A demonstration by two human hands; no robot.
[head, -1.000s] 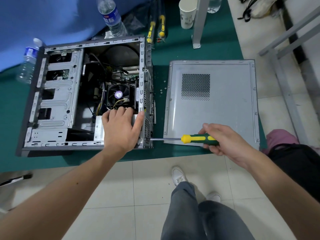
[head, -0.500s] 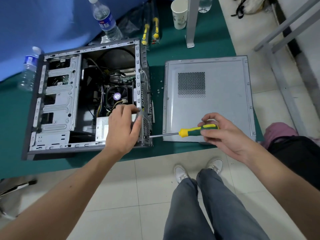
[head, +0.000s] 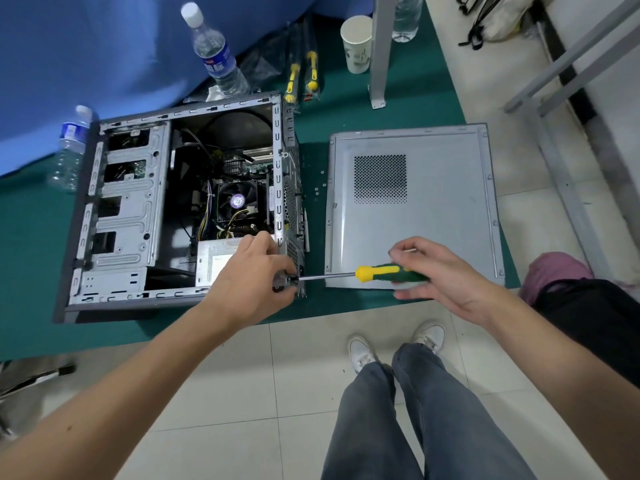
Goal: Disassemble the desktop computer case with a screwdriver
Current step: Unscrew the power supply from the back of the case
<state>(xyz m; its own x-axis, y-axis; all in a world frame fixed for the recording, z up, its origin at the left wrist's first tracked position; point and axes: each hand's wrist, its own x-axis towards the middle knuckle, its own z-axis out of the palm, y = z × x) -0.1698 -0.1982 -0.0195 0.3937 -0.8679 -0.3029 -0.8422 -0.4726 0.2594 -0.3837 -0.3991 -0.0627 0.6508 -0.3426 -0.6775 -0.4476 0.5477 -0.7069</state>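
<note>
Left hand now lower (bottle label unreadable).

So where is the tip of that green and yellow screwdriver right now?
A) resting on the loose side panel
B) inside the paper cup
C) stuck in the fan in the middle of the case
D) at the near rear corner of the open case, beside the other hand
D: the screwdriver, held in the right hand, runs level to the near rear corner of the case, where the left hand grips.
</note>
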